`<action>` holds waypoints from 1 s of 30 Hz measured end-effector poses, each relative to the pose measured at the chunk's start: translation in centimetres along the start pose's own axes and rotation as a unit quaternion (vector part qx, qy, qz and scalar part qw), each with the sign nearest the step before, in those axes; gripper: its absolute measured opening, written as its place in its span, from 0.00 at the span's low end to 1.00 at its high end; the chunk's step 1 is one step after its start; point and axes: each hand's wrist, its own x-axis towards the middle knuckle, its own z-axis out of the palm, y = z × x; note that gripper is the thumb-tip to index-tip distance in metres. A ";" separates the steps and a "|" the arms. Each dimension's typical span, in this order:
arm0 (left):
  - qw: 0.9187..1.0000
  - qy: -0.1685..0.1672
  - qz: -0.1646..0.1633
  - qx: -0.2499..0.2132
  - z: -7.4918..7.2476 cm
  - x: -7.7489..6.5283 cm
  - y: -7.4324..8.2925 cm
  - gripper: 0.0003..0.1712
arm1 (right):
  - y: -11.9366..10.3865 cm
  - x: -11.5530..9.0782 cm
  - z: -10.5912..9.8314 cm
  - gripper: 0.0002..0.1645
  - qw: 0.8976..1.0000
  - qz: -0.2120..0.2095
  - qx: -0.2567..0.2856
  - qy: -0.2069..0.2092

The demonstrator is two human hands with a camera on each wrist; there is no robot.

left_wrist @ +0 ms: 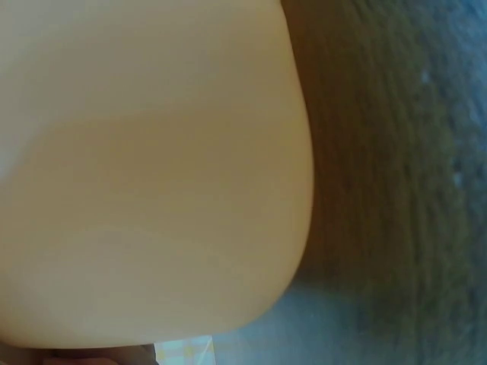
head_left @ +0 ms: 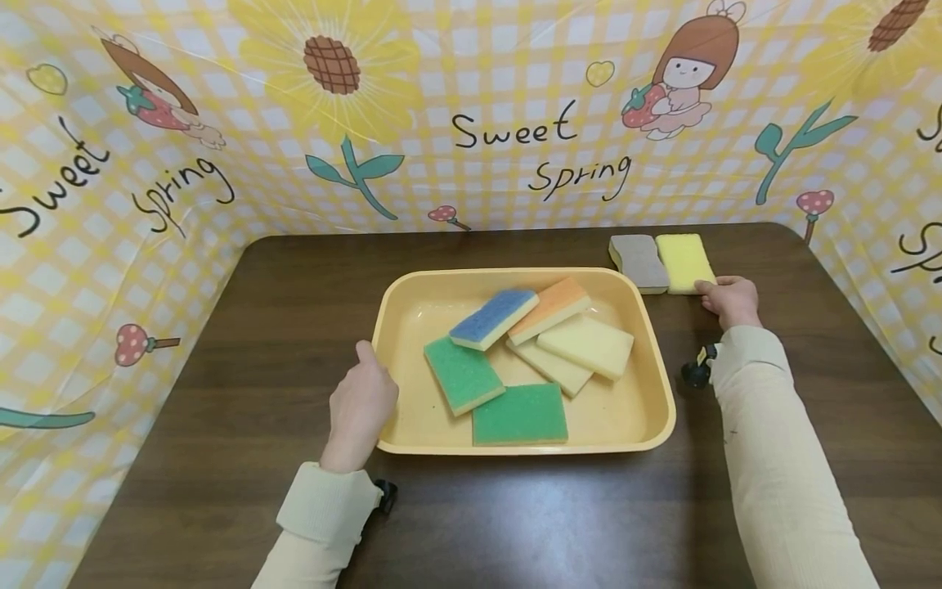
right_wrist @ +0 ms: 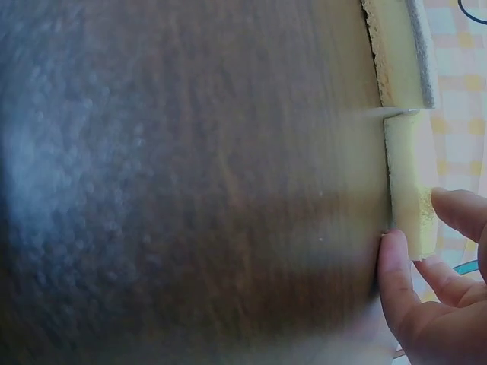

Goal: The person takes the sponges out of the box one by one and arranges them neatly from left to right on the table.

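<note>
In the head view my left hand point(head_left: 362, 409) grips the left rim of a pale yellow plastic tray point(head_left: 397, 286). The tray's wall point(left_wrist: 152, 190) fills most of the left wrist view, hiding the fingers almost fully. At the back right, my right hand point(head_left: 732, 301) pinches the near right corner of a yellow sponge point(head_left: 684, 258) that lies on the table. From the right wrist, a fingertip point(right_wrist: 449, 204) touches the sponge's top, and another fingertip point(right_wrist: 392, 247) is at its side edge. Directly left of it lies a grey-topped sponge point(head_left: 640, 260).
Inside the tray lie a blue sponge point(head_left: 495, 317), an orange sponge point(head_left: 550, 309), two overlapping cream sponges point(head_left: 589, 343) and two green sponges point(head_left: 521, 415). A dark wooden table point(head_left: 280, 327) carries everything. Checked yellow cloth point(head_left: 500, 74) with printed flowers hangs behind and at both sides.
</note>
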 end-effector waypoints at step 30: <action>1.000 -0.016 -0.004 -0.013 -0.1 0.0 0.1 0.15 | -1.5 -1.6 -0.4 0.39 0.994 -0.068 -0.078 0.030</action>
